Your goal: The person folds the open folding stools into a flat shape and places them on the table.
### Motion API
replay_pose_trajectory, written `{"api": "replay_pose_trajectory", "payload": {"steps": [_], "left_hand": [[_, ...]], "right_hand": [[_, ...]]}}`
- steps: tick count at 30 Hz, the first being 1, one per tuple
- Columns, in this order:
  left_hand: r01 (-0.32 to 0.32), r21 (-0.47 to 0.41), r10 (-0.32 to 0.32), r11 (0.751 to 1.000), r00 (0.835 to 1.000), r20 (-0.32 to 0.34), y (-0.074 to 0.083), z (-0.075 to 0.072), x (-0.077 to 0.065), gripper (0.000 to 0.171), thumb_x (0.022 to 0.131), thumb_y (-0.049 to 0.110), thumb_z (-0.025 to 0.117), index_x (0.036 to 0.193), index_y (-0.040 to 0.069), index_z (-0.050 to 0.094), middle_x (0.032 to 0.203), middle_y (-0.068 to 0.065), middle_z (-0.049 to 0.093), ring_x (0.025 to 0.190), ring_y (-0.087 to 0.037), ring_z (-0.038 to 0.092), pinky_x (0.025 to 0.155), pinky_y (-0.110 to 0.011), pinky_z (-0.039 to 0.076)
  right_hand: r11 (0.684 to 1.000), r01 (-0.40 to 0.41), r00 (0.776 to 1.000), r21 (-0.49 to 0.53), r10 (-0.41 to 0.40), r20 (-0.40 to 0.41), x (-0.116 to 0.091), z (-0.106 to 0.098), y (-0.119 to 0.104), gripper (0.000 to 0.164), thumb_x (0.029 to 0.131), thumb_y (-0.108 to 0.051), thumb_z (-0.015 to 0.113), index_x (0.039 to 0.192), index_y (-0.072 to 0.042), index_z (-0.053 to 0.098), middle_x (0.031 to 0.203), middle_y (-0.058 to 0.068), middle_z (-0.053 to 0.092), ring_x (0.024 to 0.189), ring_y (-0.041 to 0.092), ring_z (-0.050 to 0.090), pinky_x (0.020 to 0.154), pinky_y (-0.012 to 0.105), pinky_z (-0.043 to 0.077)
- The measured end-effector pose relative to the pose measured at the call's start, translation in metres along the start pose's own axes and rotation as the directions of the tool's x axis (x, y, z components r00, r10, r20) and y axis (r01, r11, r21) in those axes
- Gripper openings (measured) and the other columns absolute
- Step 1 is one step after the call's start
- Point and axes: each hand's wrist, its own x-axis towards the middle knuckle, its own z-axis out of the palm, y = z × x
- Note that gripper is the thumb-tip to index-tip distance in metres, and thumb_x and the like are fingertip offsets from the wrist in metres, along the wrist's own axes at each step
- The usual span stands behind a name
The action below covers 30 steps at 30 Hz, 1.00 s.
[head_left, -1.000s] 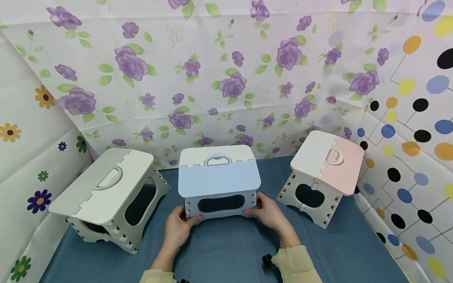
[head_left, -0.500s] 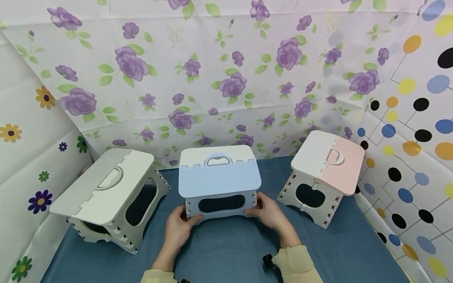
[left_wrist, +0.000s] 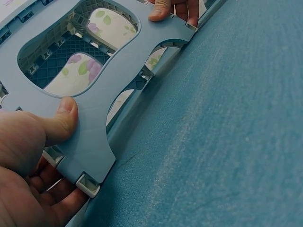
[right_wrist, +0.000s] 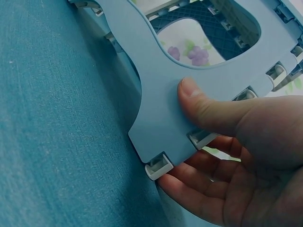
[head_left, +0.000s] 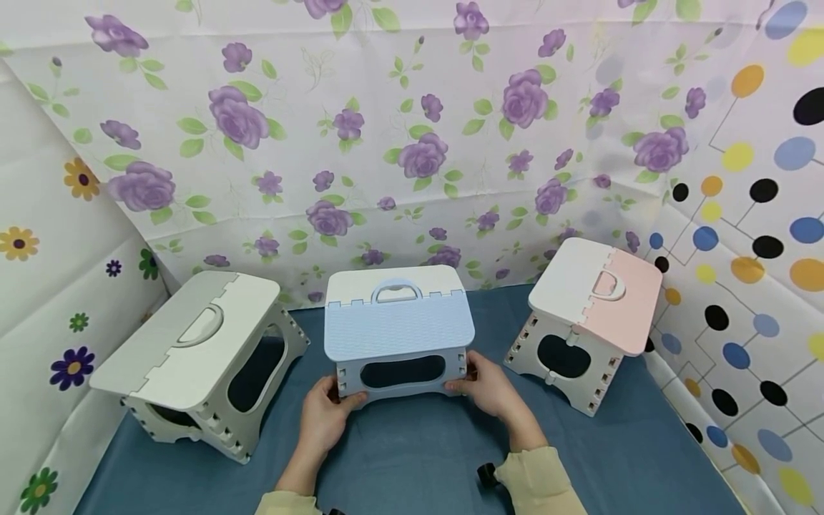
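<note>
A blue and white folding stool (head_left: 399, 325) stands unfolded in the middle of the head view, its blue half toward me and a blue carry handle on top. My left hand (head_left: 324, 415) grips its lower left front corner. In the left wrist view the thumb (left_wrist: 64, 120) presses the blue front panel while the fingers curl behind the side. At the lower right corner my right hand (head_left: 489, 386) holds on the same way. The right wrist view shows that thumb (right_wrist: 199, 101) flat on the panel, with fingers around the edge.
On the left stands a grey and white folding stool (head_left: 193, 343), turned at an angle. A pink and white folding stool (head_left: 592, 300) stands on the right. Blue cloth (head_left: 412, 458) covers the table, and a floral curtain (head_left: 386, 143) hangs close behind.
</note>
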Motion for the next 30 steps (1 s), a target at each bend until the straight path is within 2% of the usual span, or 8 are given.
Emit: {"api": "replay_pose_trajectory", "payload": {"steps": [30], "left_hand": [[0.007, 0.009, -0.007, 1.000, 1.000, 0.004, 0.0001, 0.0003, 0.0011, 0.034, 0.090, 0.013, 0.089, 0.117, -0.001, 0.074, 0.106, -0.010, 0.068, 0.088, -0.020, 0.061, 0.072, -0.032, 0.051]], "right_hand": [[1.000, -0.005, 1.000, 0.005, 0.005, -0.004, 0.0001, 0.0010, 0.0005, 0.032, 0.093, -0.020, 0.086, 0.118, -0.011, 0.067, 0.101, 0.001, 0.068, 0.088, 0.020, 0.060, 0.077, 0.040, 0.051]]}}
